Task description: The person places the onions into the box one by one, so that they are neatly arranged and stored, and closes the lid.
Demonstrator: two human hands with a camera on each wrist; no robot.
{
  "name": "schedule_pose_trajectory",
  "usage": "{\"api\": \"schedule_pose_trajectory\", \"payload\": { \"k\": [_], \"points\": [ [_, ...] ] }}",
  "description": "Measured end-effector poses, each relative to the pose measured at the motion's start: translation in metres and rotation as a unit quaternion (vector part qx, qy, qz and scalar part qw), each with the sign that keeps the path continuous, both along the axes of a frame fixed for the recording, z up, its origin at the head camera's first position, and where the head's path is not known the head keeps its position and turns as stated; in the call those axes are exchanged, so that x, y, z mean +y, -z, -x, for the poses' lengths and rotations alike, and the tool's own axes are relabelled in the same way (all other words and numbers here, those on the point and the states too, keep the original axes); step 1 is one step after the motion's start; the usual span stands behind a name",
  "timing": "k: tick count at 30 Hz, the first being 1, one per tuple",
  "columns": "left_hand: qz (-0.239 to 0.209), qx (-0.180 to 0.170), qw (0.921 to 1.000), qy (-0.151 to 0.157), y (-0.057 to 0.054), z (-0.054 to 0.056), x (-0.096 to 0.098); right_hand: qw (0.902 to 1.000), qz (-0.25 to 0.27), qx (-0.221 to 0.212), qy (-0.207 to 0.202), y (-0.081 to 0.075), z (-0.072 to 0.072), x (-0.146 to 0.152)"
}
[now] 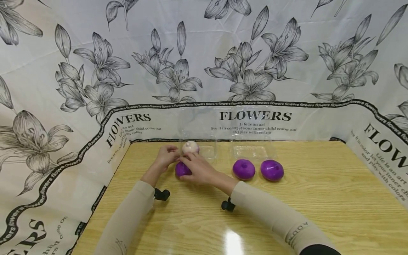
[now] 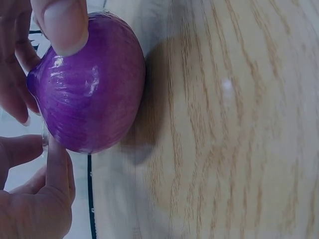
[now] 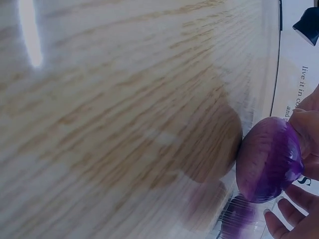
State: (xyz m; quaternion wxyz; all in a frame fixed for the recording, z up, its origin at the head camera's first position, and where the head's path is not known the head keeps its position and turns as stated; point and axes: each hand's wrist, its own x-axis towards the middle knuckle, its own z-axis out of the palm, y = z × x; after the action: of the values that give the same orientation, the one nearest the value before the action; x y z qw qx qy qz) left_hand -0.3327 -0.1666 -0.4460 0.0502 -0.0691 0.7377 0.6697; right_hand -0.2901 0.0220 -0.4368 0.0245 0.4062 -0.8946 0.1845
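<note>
A purple onion [image 1: 182, 169] is between my hands, close over the table in front of the left clear plastic clamshell [image 1: 208, 151]. My right hand [image 1: 200, 170] grips the onion, its thumb on the near side; the left wrist view shows the thumb pressed on the skin of the purple onion [image 2: 99, 89]. My left hand [image 1: 166, 157] pinches the clamshell's near-left rim between thumb and finger, with the thumb right against the onion's side. A whitish onion [image 1: 190, 147] sits in that clamshell behind my fingers. In the right wrist view, the purple onion [image 3: 266, 159] shows its tip toward the hands.
Right of my hands, a purple onion [image 1: 243, 169] and another purple onion [image 1: 272, 170] rest on the wooden table [image 1: 197, 219]. Behind them stands a second clear clamshell [image 1: 251, 151] with its lid raised. A flower-printed cloth [image 1: 191, 124] hangs along the back.
</note>
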Motion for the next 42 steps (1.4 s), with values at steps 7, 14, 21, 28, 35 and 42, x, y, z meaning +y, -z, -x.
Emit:
{"api": "schedule_pose_trajectory", "payload": {
  "k": [7, 14, 21, 28, 35, 42],
  "points": [
    [0.006, 0.005, 0.9999, 0.011, 0.0002, -0.0008, 0.0003, 0.9996, -0.019, 0.019, -0.008, 0.0029, 0.0012, -0.0034],
    [0.019, 0.007, 0.9998, 0.009, -0.0004, -0.0019, 0.0013, 0.9991, -0.022, 0.030, -0.020, 0.0054, 0.0002, -0.0048],
    [0.011, 0.006, 0.9999, 0.008, 0.0014, -0.0019, 0.0015, 1.0000, -0.002, 0.002, -0.006, 0.0074, -0.0013, -0.0035],
    [-0.010, 0.005, 0.9999, 0.005, 0.0019, -0.0016, 0.0024, 0.9984, 0.036, -0.043, 0.013, 0.0076, -0.0022, -0.0006],
    [-0.023, 0.007, 0.9997, 0.007, 0.0024, -0.0033, 0.0017, 0.9965, 0.041, -0.069, 0.024, 0.0095, -0.0047, 0.0018],
    [-0.029, 0.005, 0.9996, -0.001, 0.0006, -0.0034, 0.0015, 0.9934, 0.053, -0.096, 0.033, 0.0051, -0.0075, 0.0040]
  ]
}}
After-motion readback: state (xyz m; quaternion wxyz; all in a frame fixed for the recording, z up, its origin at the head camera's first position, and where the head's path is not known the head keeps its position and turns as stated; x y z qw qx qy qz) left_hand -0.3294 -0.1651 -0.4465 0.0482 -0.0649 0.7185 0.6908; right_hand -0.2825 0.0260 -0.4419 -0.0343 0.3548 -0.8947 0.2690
